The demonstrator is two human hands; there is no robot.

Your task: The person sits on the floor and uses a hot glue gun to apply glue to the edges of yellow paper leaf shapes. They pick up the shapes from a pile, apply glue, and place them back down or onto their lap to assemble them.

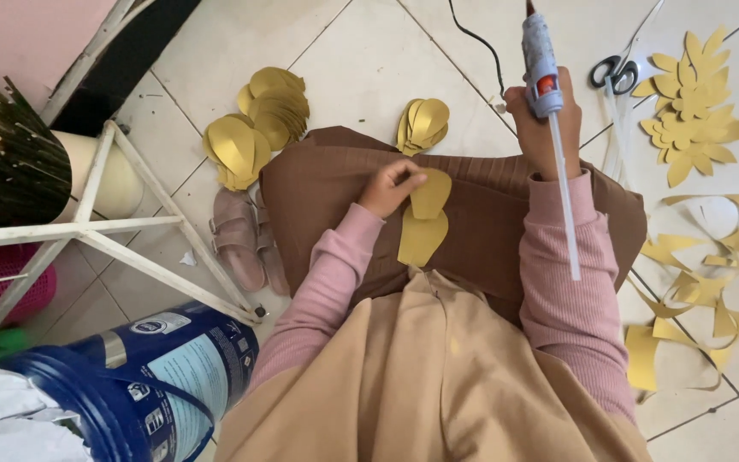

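Two hands, left fingers (389, 184) pinching gold petal (428, 193), right fingers (549, 120) gripping glue gun (540, 64)

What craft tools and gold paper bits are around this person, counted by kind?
Glue gun, held in the right hand: 1
Scissors: 1
Gold petal piles on the floor: 3
Gold petals under the left hand: 2
Total: 7

Just beyond the fingertips of the left hand (389, 186), the brown lap (327, 184) lies bare up to a small stack of gold petals (423, 124). Left of those fingers, sandals (241, 239) and a larger petal pile (254, 128) crowd the tile. Right of the right hand (545, 124), scissors (613, 73), gold leaf cutouts (694, 107) and paper scraps (703, 282) block the floor; open tile (361, 60) lies between the piles.
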